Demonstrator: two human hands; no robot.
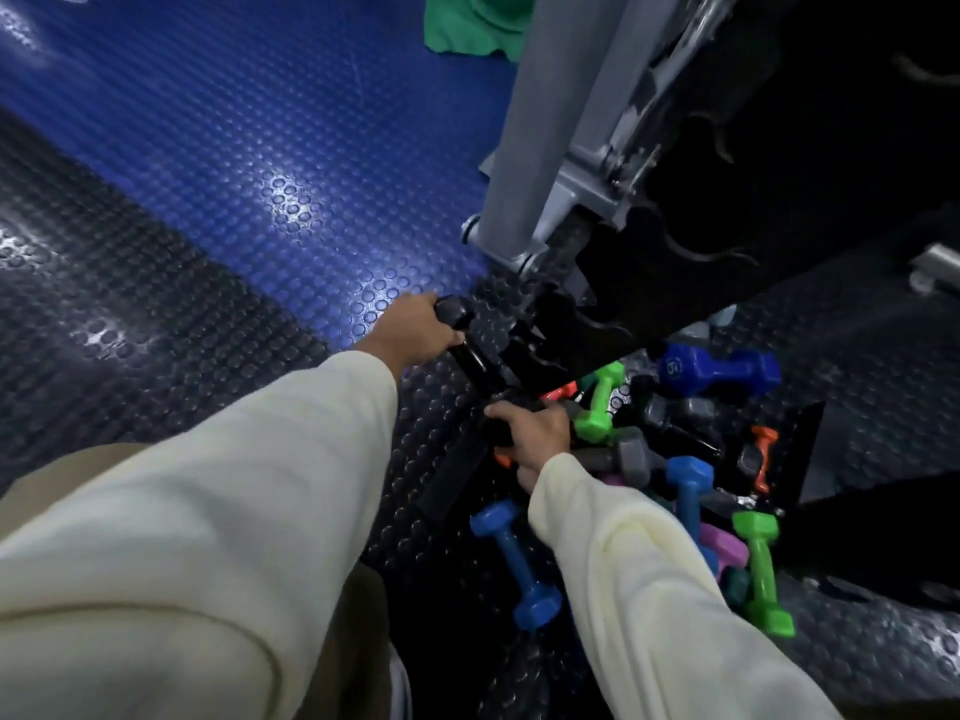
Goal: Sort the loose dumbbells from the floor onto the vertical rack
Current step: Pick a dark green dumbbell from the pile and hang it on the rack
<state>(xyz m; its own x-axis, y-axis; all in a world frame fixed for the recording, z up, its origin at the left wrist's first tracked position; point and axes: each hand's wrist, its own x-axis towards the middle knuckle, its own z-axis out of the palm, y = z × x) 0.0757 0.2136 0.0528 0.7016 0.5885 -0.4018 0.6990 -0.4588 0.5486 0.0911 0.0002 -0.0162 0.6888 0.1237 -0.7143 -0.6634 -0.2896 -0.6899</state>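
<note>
The left hand [415,330] is curling its fingers [451,336] round a black dumbbell [465,340], gripping it by the near end of the handle, with the rounded head showing just above the knuckles. The dumbbell is tilting down toward the foot of the black rack [691,283], whose scalloped cradles are showing no weights that can be made out. By the look of it, this is the lifting step: one weight is coming up off the studded floor [218,241] and is not yet seated.

The right hand [530,433] is reaching into the pile, its fingers bent over something dark; whether it is gripping a second dumbbell or only steadying the rack's base cannot be told through the blur.

Further right, loose dumbbells are lying jumbled at the rack's base: a green dumbbell [597,397], a big blue dumbbell [717,368], grey and orange ones between.

Next, the black one probably needs raising and turning level, so its handle drops into a cradle.
</note>
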